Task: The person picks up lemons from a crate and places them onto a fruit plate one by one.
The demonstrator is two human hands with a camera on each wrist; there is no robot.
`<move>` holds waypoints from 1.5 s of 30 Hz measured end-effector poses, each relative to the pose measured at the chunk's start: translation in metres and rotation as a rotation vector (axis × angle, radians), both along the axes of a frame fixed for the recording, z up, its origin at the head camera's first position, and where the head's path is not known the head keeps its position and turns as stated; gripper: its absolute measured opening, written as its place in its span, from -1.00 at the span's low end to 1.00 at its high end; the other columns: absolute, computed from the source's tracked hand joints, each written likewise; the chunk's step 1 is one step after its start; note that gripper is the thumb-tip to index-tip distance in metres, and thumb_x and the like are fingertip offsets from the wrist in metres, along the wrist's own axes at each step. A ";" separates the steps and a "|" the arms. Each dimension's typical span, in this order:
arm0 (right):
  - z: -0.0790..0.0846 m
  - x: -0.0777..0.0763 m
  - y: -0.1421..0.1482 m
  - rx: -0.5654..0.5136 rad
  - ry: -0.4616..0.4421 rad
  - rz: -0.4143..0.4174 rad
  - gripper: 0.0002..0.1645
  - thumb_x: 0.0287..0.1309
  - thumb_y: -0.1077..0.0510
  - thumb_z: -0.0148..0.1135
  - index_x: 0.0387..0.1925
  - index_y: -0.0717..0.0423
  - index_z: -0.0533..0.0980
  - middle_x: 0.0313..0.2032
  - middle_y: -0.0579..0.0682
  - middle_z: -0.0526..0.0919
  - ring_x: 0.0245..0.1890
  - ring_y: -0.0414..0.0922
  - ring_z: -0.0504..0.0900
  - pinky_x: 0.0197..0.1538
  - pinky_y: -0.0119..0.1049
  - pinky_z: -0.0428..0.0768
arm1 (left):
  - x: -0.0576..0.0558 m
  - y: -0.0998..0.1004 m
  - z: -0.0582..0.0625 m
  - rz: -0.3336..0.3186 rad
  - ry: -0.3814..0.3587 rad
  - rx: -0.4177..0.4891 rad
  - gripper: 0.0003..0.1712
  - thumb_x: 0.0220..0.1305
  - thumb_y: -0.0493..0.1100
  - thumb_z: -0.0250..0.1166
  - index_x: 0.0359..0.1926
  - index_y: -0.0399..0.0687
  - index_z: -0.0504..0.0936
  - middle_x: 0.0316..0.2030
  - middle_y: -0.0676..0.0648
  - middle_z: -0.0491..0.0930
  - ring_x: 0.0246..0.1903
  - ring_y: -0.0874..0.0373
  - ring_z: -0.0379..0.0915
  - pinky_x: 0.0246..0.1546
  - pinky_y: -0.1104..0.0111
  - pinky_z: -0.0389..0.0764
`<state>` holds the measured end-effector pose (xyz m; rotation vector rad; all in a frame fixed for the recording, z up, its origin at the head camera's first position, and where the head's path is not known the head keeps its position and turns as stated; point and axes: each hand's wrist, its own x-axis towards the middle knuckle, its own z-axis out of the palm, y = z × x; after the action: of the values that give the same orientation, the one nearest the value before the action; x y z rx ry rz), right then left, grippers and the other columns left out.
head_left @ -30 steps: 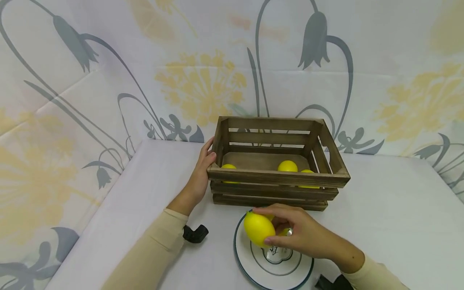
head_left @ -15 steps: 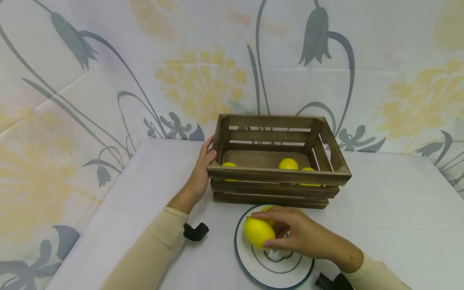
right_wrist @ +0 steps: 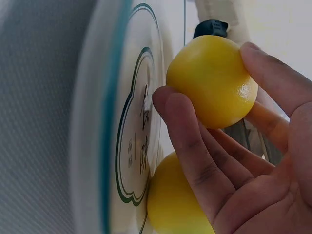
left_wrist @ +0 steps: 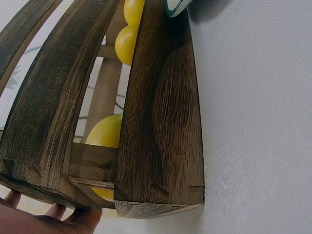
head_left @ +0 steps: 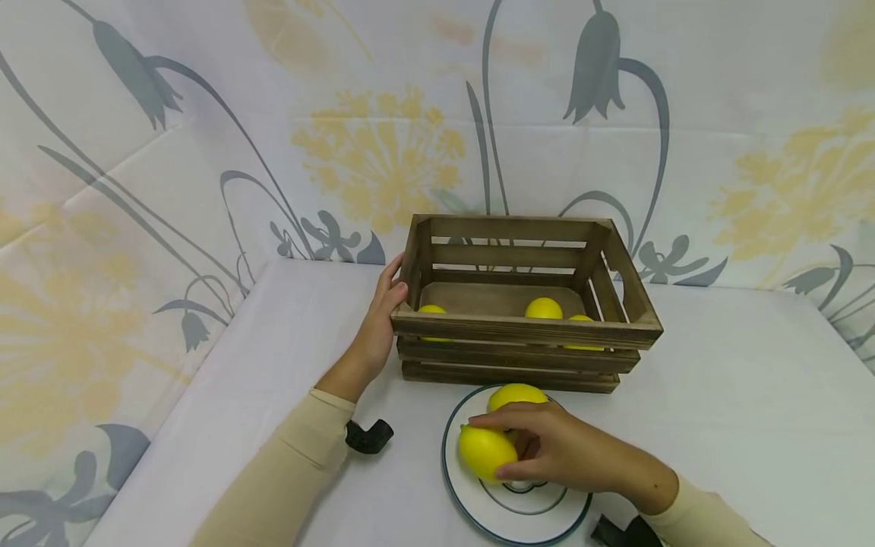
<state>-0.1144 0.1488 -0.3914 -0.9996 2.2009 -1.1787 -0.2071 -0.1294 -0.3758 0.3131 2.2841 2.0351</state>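
Where the right hand (head_left: pixel 573 450) is: pinching a lemon (head_left: pixel 487 453) over the left side of the plate (head_left: pixel 478 505)
Left hand (head_left: pixel 372 334): fingers spread against the left end of the wooden crate (head_left: pixel 506 355)
Far lemon (head_left: pixel 517 396): on the plate
Crate: three lemons (head_left: pixel 544 308) inside

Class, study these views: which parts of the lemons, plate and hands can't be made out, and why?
Head view: parts of the lemons in the crate, hidden by its front slats.
Head view: the middle of the plate, mostly covered by the right hand and the held lemon.
Left wrist view: much of the left hand, cut off by the picture's edge.
Right wrist view: part of the lower lemon, behind the right hand and cut off by the bottom edge.
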 end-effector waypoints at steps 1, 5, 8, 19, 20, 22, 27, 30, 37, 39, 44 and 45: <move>0.000 0.000 0.000 0.003 -0.001 0.001 -0.29 0.15 -0.09 0.40 0.34 -0.11 0.46 0.09 -0.06 0.60 -0.18 -0.31 0.62 -0.10 -0.40 0.67 | 0.000 0.000 0.000 -0.002 0.000 0.000 -0.32 0.46 0.20 -0.27 0.55 0.47 -0.10 0.52 -0.02 -0.11 0.52 0.03 -0.25 0.43 -0.25 -0.15; -0.001 0.000 0.000 0.006 -0.003 0.001 -0.27 0.16 -0.10 0.39 0.35 -0.08 0.45 0.08 -0.07 0.60 -0.20 -0.31 0.62 -0.11 -0.40 0.67 | -0.001 0.000 0.000 -0.001 0.003 -0.003 -0.32 0.45 0.21 -0.27 0.55 0.47 -0.11 0.53 -0.02 -0.12 0.53 0.04 -0.26 0.44 -0.25 -0.17; -0.002 -0.001 0.000 0.009 -0.009 -0.001 -0.27 0.15 -0.09 0.40 0.35 -0.06 0.45 0.04 -0.10 0.61 -0.23 -0.31 0.62 -0.13 -0.40 0.67 | -0.001 0.000 0.000 0.003 0.003 -0.009 -0.31 0.45 0.22 -0.27 0.55 0.47 -0.11 0.54 -0.02 -0.14 0.53 0.04 -0.28 0.43 -0.26 -0.18; -0.005 -0.001 -0.001 0.023 -0.069 -0.017 -0.28 0.17 -0.08 0.39 0.35 -0.05 0.44 -0.07 -0.15 0.59 -0.31 -0.30 0.59 -0.18 -0.39 0.65 | -0.001 0.000 0.001 -0.006 0.005 -0.007 -0.29 0.44 0.22 -0.28 0.57 0.44 -0.12 0.55 -0.02 -0.17 0.54 0.01 -0.29 0.42 -0.29 -0.21; -0.005 -0.001 -0.001 0.023 -0.071 -0.016 -0.27 0.17 -0.08 0.39 0.35 -0.05 0.44 -0.07 -0.15 0.59 -0.31 -0.30 0.59 -0.18 -0.39 0.65 | -0.001 0.000 0.001 -0.005 0.005 -0.007 -0.30 0.44 0.22 -0.28 0.56 0.44 -0.12 0.55 -0.02 -0.17 0.54 0.01 -0.29 0.42 -0.29 -0.20; -0.006 -0.002 -0.001 0.024 -0.071 -0.014 -0.27 0.17 -0.09 0.39 0.35 -0.05 0.44 -0.08 -0.15 0.59 -0.32 -0.31 0.58 -0.19 -0.39 0.64 | 0.000 0.001 0.000 -0.002 0.003 -0.006 -0.29 0.44 0.21 -0.28 0.56 0.43 -0.12 0.55 -0.02 -0.16 0.54 0.01 -0.29 0.42 -0.29 -0.20; -0.007 -0.002 -0.001 0.029 -0.076 -0.013 -0.27 0.17 -0.09 0.38 0.36 -0.06 0.44 -0.11 -0.16 0.58 -0.32 -0.31 0.57 -0.19 -0.39 0.64 | 0.000 0.000 -0.001 0.006 -0.004 -0.001 -0.28 0.42 0.22 -0.25 0.56 0.44 -0.11 0.55 -0.02 -0.16 0.54 0.03 -0.30 0.42 -0.29 -0.22; -0.007 -0.002 0.000 0.030 -0.077 -0.011 -0.27 0.18 -0.09 0.38 0.36 -0.07 0.43 -0.12 -0.15 0.58 -0.32 -0.31 0.56 -0.19 -0.39 0.63 | 0.000 0.000 -0.001 0.004 -0.001 0.000 -0.28 0.42 0.23 -0.26 0.56 0.44 -0.12 0.56 -0.01 -0.18 0.54 0.02 -0.31 0.42 -0.29 -0.23; -0.007 -0.001 -0.001 0.032 -0.097 -0.008 -0.27 0.19 -0.08 0.37 0.37 -0.05 0.42 -0.10 -0.14 0.57 -0.31 -0.31 0.56 -0.18 -0.40 0.63 | 0.000 0.000 -0.002 0.003 0.005 -0.008 -0.28 0.42 0.23 -0.26 0.57 0.44 -0.13 0.57 -0.01 -0.20 0.55 0.02 -0.31 0.43 -0.28 -0.25; -0.006 0.000 -0.002 0.025 -0.106 -0.008 -0.27 0.19 -0.07 0.37 0.37 -0.04 0.42 -0.07 -0.12 0.57 -0.29 -0.30 0.57 -0.16 -0.40 0.63 | 0.000 0.000 -0.002 0.003 0.007 -0.007 -0.28 0.42 0.23 -0.26 0.57 0.44 -0.13 0.57 -0.01 -0.20 0.55 0.02 -0.31 0.44 -0.27 -0.25; -0.004 0.002 -0.002 0.010 -0.087 -0.009 -0.28 0.20 -0.08 0.36 0.37 -0.05 0.42 0.04 -0.08 0.57 -0.27 -0.30 0.63 -0.14 -0.39 0.66 | 0.001 0.001 -0.001 0.001 0.008 0.002 -0.28 0.42 0.22 -0.26 0.57 0.43 -0.13 0.57 -0.01 -0.20 0.55 0.02 -0.31 0.44 -0.26 -0.25; -0.004 0.002 -0.002 0.009 -0.078 -0.011 -0.29 0.20 -0.08 0.36 0.36 -0.05 0.43 0.05 -0.08 0.57 -0.27 -0.30 0.63 -0.14 -0.39 0.66 | 0.001 0.001 -0.001 0.004 0.009 0.003 -0.27 0.42 0.22 -0.26 0.57 0.42 -0.13 0.57 -0.01 -0.20 0.55 0.02 -0.30 0.44 -0.26 -0.25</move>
<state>-0.1121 0.1464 -0.3950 -0.9238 2.1510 -1.1917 -0.2061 -0.1284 -0.3767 0.3194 2.2888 2.0432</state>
